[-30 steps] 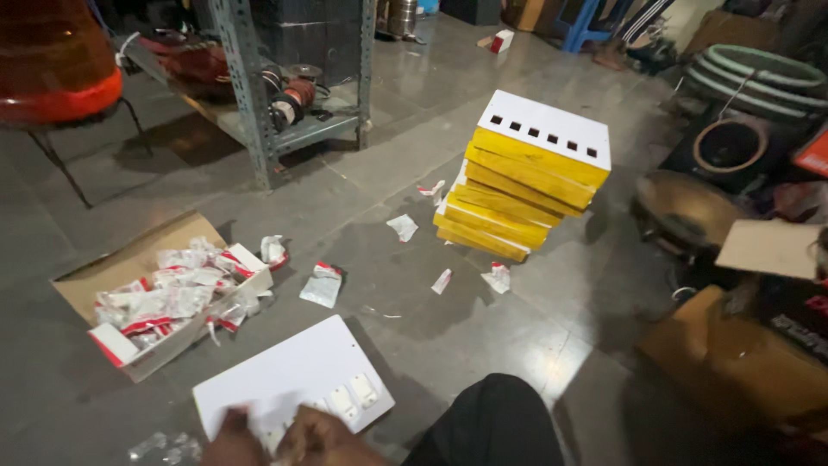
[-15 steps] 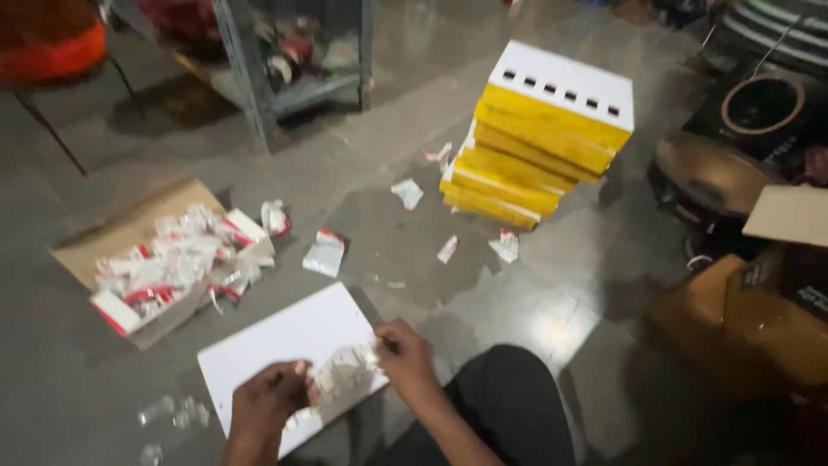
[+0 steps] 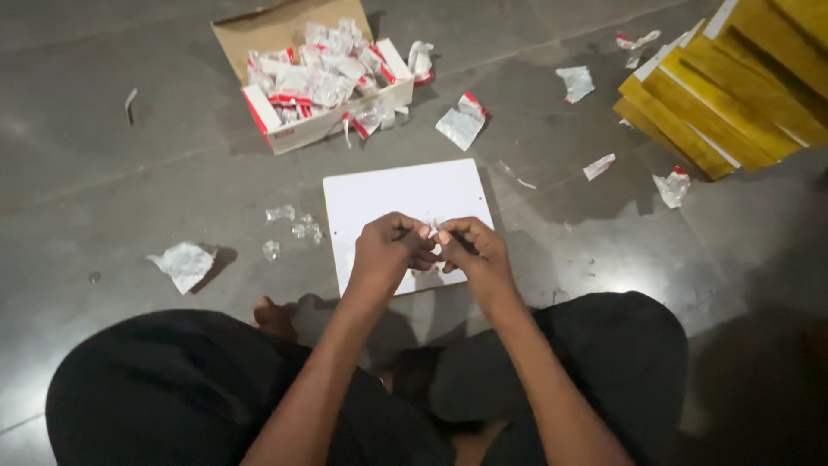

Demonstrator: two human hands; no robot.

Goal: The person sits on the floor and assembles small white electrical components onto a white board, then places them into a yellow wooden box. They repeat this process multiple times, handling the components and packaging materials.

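Pinching a small clear packet (image 3: 434, 229) between fingertips of left hand (image 3: 390, 248) and right hand (image 3: 472, 250)

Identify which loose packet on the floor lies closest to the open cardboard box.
The red-and-white packet touching the cardboard box at its right corner; the other loose packets lie apart on the grey floor.

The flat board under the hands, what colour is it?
Plain white board, seen in the head view.
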